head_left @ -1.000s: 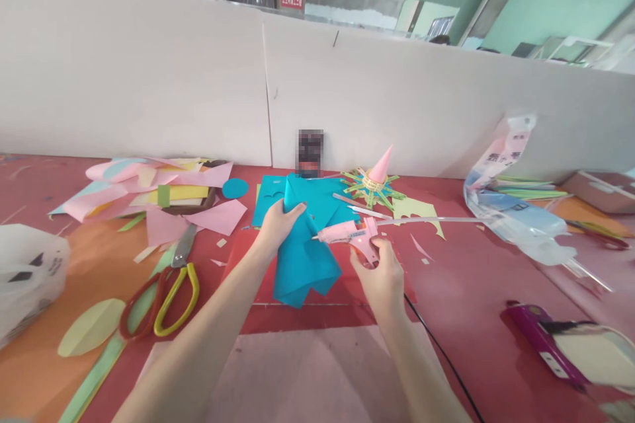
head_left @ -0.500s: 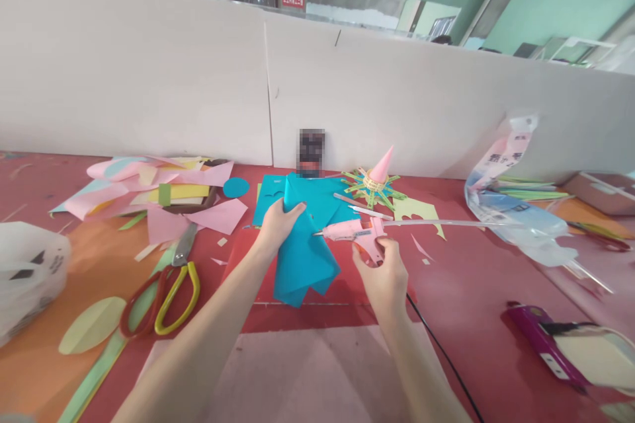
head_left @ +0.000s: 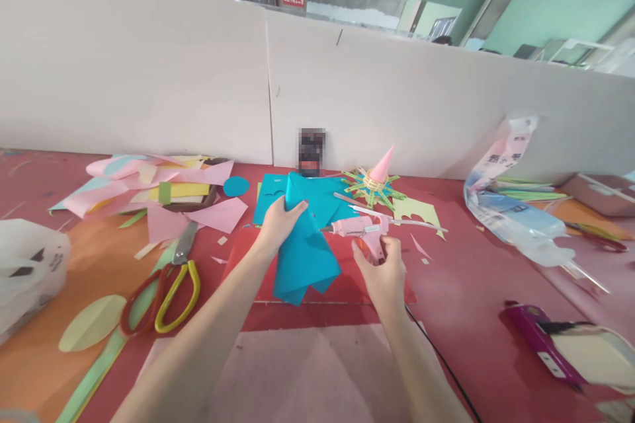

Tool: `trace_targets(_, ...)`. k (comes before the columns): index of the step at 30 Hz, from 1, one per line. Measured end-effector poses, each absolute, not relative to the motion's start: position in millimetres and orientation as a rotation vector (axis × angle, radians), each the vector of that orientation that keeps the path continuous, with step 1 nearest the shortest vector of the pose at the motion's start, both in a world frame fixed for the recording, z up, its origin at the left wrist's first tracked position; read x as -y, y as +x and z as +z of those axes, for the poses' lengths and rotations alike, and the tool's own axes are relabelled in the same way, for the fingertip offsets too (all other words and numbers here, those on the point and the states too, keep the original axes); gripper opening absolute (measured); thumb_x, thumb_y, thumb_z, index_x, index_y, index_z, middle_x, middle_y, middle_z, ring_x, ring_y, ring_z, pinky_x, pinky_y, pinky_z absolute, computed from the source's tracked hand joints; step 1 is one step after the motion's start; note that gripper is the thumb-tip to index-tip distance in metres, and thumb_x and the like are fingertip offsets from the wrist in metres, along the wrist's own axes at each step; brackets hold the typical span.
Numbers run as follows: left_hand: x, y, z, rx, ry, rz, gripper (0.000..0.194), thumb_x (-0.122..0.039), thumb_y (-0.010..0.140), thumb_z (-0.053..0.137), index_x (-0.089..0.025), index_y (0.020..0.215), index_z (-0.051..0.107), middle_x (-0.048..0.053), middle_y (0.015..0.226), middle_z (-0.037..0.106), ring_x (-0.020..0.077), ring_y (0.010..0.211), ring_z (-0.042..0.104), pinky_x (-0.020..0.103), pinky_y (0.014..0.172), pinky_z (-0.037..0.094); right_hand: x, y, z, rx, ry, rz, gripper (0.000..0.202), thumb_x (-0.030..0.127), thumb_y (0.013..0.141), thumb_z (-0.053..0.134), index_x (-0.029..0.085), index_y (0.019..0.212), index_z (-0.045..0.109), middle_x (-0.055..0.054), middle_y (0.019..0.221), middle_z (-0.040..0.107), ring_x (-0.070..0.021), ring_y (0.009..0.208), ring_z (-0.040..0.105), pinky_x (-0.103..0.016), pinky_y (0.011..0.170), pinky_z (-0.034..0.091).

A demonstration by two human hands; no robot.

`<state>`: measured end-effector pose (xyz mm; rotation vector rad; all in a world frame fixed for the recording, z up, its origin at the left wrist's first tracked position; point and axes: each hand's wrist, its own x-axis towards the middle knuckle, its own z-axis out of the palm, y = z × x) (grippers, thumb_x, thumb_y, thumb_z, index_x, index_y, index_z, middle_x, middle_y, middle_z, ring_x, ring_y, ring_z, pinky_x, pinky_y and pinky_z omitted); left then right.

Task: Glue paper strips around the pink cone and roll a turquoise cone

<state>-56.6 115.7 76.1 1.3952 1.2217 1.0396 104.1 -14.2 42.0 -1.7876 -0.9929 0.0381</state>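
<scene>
My left hand (head_left: pixel 278 221) grips a blue paper cone (head_left: pixel 305 258) near its pointed top, thumb across the front. The cone's wide, uneven end hangs toward me over a red sheet (head_left: pixel 248 271). My right hand (head_left: pixel 385 271) is wrapped round the handle of a pink glue gun (head_left: pixel 354 227), whose nozzle points left, close to the cone's right edge. Whether the nozzle touches the paper I cannot tell. A clear glue stick (head_left: pixel 421 225) sticks out from the gun's back. Behind the cone lie more blue sheets (head_left: pixel 270 193).
Scissors (head_left: pixel 183 258) and paper scraps (head_left: pixel 218 175) lie left, near a white plastic bag (head_left: pixel 30 271). A pink-coned paper piece (head_left: pixel 381 172) stands behind the gun. Right are a plastic packet (head_left: pixel 516 215) and a purple power strip (head_left: pixel 536 340); a black cord (head_left: pixel 441 357) runs toward me.
The glue gun has shifted slightly right, away from the cone, and its glue stick now angles lower and looks shorter. My left hand and the cone have barely moved.
</scene>
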Motion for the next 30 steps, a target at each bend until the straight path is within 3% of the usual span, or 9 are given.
trace_targets(6, -114.4, -56.6, 77.8, -1.182, 1.461, 1.046, 0.035, -0.043, 0.067, 0.062, -0.016, 0.089, 0.062, 0.009, 0.086, 0.069, 0.0251, 0.080, 0.065, 0.036, 0.072, 0.050, 15.2, 104.2, 45.5, 1.012, -1.798, 0.054, 0.048, 0.053, 0.063, 0.065, 0.019, 0.092, 0.049, -0.002, 0.074, 0.058, -0.0128, 0.057, 0.052, -0.023, 0.051, 0.043)
trace_targets(11, -110.2, -56.3, 82.1, -1.185, 1.535, 1.029, 0.035, -0.045, 0.069, 0.059, -0.017, 0.090, 0.060, 0.009, 0.088, 0.069, 0.0247, 0.081, 0.064, 0.035, 0.072, 0.050, 16.5, 106.9, 44.3, 1.112, -1.716, 0.050, 0.039, 0.051, 0.073, 0.057, 0.018, 0.092, 0.049, -0.005, 0.080, 0.059, -0.0150, 0.066, 0.054, -0.025, 0.057, 0.045)
trace_targets(30, -104.1, -51.8, 84.8, -1.276, 1.744, 0.926, 0.027, -0.044, 0.072, 0.054, -0.019, 0.081, 0.058, 0.005, 0.087, 0.067, 0.0230, 0.079, 0.061, 0.031, 0.067, 0.044, 15.9, 110.4, 38.6, 1.287, -1.763, -0.201, 0.036, 0.053, 0.074, 0.056, 0.020, 0.085, 0.048, -0.005, 0.079, 0.059, -0.0143, 0.062, 0.056, -0.022, 0.049, 0.040)
